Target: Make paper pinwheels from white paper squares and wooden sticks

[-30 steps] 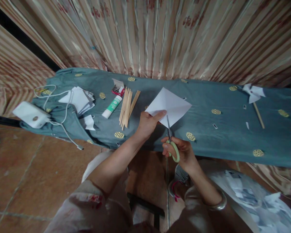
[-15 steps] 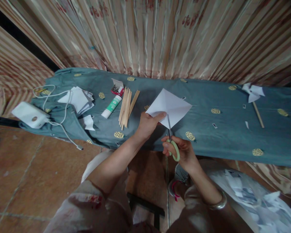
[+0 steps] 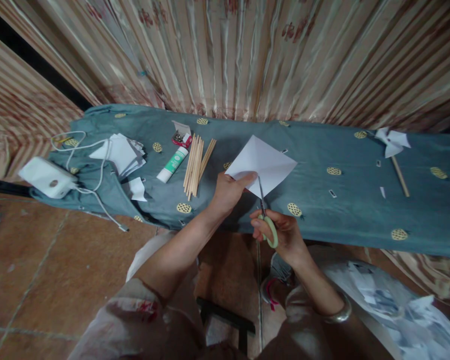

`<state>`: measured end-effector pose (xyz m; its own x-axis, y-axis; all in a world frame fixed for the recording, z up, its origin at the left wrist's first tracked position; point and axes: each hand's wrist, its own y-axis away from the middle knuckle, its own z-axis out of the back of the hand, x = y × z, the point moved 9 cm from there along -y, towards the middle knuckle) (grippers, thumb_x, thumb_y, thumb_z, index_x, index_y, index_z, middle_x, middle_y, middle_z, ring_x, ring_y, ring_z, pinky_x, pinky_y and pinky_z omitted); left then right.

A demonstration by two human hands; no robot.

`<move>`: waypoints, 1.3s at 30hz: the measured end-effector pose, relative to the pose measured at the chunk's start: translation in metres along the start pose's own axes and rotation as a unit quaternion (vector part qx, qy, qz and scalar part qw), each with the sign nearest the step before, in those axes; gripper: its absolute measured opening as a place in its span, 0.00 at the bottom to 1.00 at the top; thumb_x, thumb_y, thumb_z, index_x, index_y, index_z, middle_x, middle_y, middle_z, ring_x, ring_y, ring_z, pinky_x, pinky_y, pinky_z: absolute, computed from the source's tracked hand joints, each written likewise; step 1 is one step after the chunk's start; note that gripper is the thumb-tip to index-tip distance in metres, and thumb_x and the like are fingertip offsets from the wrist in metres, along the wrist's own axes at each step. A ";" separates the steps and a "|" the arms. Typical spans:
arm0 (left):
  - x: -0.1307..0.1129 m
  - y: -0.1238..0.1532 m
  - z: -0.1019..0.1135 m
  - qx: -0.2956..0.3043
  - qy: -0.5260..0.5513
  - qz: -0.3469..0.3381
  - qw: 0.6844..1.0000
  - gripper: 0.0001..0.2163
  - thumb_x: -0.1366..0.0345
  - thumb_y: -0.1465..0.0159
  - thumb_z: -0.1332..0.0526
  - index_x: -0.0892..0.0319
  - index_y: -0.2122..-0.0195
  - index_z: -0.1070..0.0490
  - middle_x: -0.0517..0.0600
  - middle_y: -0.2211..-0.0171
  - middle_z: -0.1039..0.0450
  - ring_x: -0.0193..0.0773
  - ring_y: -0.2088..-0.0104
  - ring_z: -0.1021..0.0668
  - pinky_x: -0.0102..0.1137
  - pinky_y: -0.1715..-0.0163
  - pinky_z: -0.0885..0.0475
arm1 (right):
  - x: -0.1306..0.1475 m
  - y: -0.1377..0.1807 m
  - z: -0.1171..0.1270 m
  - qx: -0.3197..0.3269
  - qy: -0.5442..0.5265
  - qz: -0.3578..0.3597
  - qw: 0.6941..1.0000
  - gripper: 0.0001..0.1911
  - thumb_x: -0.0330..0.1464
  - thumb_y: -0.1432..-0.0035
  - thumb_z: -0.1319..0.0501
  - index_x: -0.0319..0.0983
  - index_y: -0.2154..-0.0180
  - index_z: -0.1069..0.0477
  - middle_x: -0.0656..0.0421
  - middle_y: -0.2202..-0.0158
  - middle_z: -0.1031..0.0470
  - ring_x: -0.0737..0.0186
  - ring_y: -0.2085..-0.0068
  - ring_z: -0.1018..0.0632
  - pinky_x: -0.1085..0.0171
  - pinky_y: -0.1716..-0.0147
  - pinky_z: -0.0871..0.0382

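A white square sheet of paper [image 3: 264,157] is held up in front of me, one corner pointing toward me, with faint crease lines. My left hand [image 3: 228,191] pinches its left side, thumb on top near the middle; the fingers beneath are hidden. My right hand [image 3: 279,231] grips scissors with pale green handles [image 3: 272,232]. Their blades lie at the paper's near corner and point toward its centre, close to my left thumb.
On the blue-green cloth [image 3: 247,217] lie wooden sticks [image 3: 195,167], a glue stick [image 3: 172,164], a small box of metal pins [image 3: 182,136] and stacked papers [image 3: 122,155]. A white device with a cable [image 3: 47,177] sits left, a paper pinwheel [image 3: 393,142] right. A plastic bag [image 3: 401,310] stands lower right.
Almost nothing differs. The scissors and my right hand have shifted very slightly; the paper and my left hand hold their place.
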<state>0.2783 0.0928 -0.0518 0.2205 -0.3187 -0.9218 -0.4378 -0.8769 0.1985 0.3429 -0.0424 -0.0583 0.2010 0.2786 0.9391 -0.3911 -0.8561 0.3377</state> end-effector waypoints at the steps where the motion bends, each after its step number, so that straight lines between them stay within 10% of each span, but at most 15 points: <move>1: 0.000 0.000 0.000 0.001 0.000 -0.002 1.000 0.09 0.64 0.54 0.30 0.61 0.73 0.24 0.48 0.73 0.24 0.35 0.72 0.24 0.31 0.69 0.30 | 0.000 0.000 0.000 -0.002 0.001 0.000 1.000 0.17 0.45 0.62 0.27 0.39 0.75 0.24 0.62 0.85 0.30 0.67 0.83 0.30 0.66 0.84 0.34; 22: -0.021 -0.010 0.015 -0.025 0.066 -0.002 0.997 0.15 0.62 0.57 0.28 0.63 0.68 0.24 0.50 0.69 0.22 0.39 0.69 0.21 0.32 0.66 0.27 | -0.003 0.002 0.003 0.050 0.115 0.004 0.992 0.20 0.48 0.49 0.36 0.38 0.64 0.26 0.59 0.76 0.24 0.63 0.75 0.24 0.65 0.74 0.30; 32: -0.001 0.000 -0.004 0.077 -0.036 0.014 0.996 0.13 0.63 0.57 0.28 0.63 0.71 0.23 0.49 0.72 0.22 0.35 0.72 0.24 0.30 0.68 0.30 | 0.028 -0.011 0.072 -0.182 0.029 0.102 0.977 0.20 0.46 0.56 0.31 0.40 0.64 0.26 0.62 0.74 0.25 0.65 0.73 0.27 0.65 0.71 0.33; 39: 0.016 0.011 -0.022 0.167 -0.086 0.048 0.981 0.14 0.59 0.56 0.29 0.64 0.73 0.24 0.45 0.79 0.28 0.29 0.78 0.30 0.25 0.77 0.37 | 0.027 -0.021 0.090 -0.188 -0.068 0.099 0.975 0.22 0.41 0.60 0.27 0.40 0.62 0.26 0.66 0.74 0.29 0.70 0.74 0.31 0.70 0.74 0.39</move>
<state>0.2963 0.0705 -0.0571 0.0266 -0.3045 -0.9521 -0.7173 -0.6692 0.1940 0.4376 -0.0566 -0.0452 0.1960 0.0424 0.9797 -0.7313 -0.6593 0.1748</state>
